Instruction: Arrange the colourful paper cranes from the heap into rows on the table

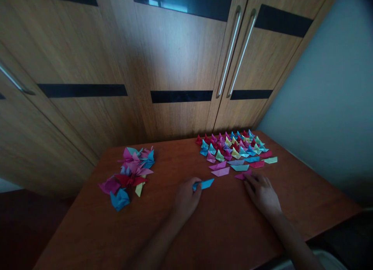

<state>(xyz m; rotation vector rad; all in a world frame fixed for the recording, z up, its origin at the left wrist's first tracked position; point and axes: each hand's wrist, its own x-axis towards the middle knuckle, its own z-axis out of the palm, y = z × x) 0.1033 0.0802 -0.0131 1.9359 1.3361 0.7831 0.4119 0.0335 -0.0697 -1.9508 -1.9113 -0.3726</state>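
My left hand (188, 195) is closed, with a flat blue folded paper piece (208, 183) pinched between thumb and fingers just above the table. To the right, my right hand (262, 192) has its fingertips on a magenta folded paper piece (242, 175) at the near edge of the flat pieces; part of it is hidden under the fingers. Beyond the hands lie several flat folded pieces in loose rows, among them a pink one (220, 171) and a teal one (239, 168). Behind them stand rows of small pointed origami shapes (220, 156) in many colours.
A heap of larger folded paper shapes (132, 169) lies on the left of the brown table (215, 227), with a blue one (119, 200) at its near end. Wooden cupboard doors (177, 60) rise behind the table. A pale wall (323, 107) borders its right side.
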